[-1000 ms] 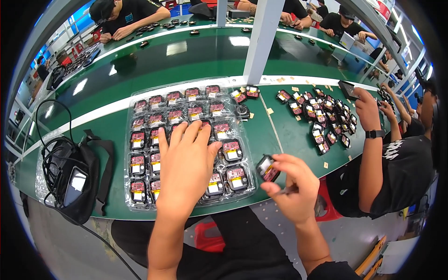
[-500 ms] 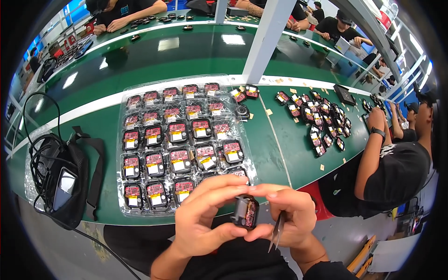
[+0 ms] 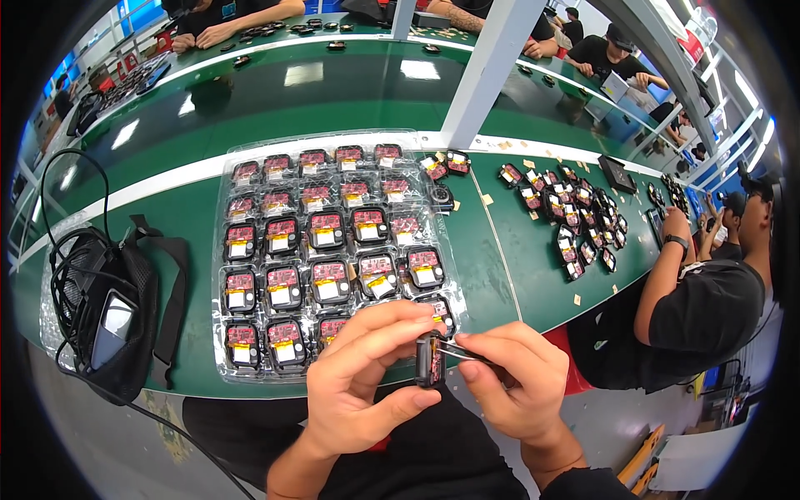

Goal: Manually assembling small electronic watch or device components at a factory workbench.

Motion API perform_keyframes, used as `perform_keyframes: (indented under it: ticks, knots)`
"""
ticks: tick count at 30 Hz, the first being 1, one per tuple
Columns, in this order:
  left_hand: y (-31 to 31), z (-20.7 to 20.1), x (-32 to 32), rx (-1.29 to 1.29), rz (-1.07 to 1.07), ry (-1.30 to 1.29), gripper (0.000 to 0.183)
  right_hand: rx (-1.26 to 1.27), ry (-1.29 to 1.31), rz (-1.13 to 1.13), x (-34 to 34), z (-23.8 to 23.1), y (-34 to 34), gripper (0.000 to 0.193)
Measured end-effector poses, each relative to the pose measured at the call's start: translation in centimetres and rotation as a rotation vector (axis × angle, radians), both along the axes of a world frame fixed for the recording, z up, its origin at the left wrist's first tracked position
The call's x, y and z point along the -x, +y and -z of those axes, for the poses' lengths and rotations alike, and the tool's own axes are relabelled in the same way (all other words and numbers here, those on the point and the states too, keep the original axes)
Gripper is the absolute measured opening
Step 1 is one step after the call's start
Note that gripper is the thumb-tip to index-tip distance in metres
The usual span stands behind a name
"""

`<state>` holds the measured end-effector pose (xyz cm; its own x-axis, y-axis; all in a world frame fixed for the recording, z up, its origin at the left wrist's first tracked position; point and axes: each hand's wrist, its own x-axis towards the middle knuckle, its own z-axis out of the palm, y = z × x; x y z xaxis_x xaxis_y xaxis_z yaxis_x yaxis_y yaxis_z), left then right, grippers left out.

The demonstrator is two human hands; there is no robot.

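Between the thumb and fingers of my left hand [image 3: 354, 379] is a black smartwatch case [image 3: 427, 360], held on edge with its open side and reddish circuit board facing right. My right hand [image 3: 521, 379] is closed around metal tweezers [image 3: 461, 351]. Their tips reach the upper part of the open side; whether they grip a part there is too small to tell. Just beyond my hands, a clear plastic tray [image 3: 218, 292] holds rows of similar open cases, each showing a red board and mostly a white block with yellow tape.
Right of the tray, a heap of watch cases [image 3: 575, 208] lies on the green bench [image 3: 492, 275]. A bag [image 3: 125, 317] with black cables and a phone sits at left. A white post [image 3: 483, 79] rises beyond the tray. A co-worker [image 3: 708, 308] sits close at right.
My left hand has turned the watch case more edge-on. The tweezers, which pointed down in my right hand, now point left into the case. My right fingers have left the case.
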<state>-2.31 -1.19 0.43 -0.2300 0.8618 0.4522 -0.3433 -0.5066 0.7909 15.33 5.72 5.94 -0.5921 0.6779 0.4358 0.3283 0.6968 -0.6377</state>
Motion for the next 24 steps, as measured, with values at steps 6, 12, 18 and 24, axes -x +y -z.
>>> perform_keyframes:
  ticks: [6, 12, 18, 24]
  knots:
    - [0.1, 0.3, 0.3, 0.004, 0.001, 0.147, 0.056, 0.023, 0.012, 0.021, 0.0, 0.1, 0.1, 0.019]
    - [-0.2, 0.0, -0.3, 0.025, 0.034, -0.076, 0.056, 0.126, 0.087, -0.028, -0.3, 0.6, 0.2, 0.017]
    - [-0.1, 0.2, -0.4, 0.045, 0.067, -0.137, 0.056, -0.252, 0.092, 0.094, -0.2, 2.1, 0.3, 0.03]
    - [-0.1, 0.4, -0.7, 0.064, 0.101, -0.128, 0.056, -0.505, 0.092, 0.063, -0.4, 2.8, 0.7, 0.035]
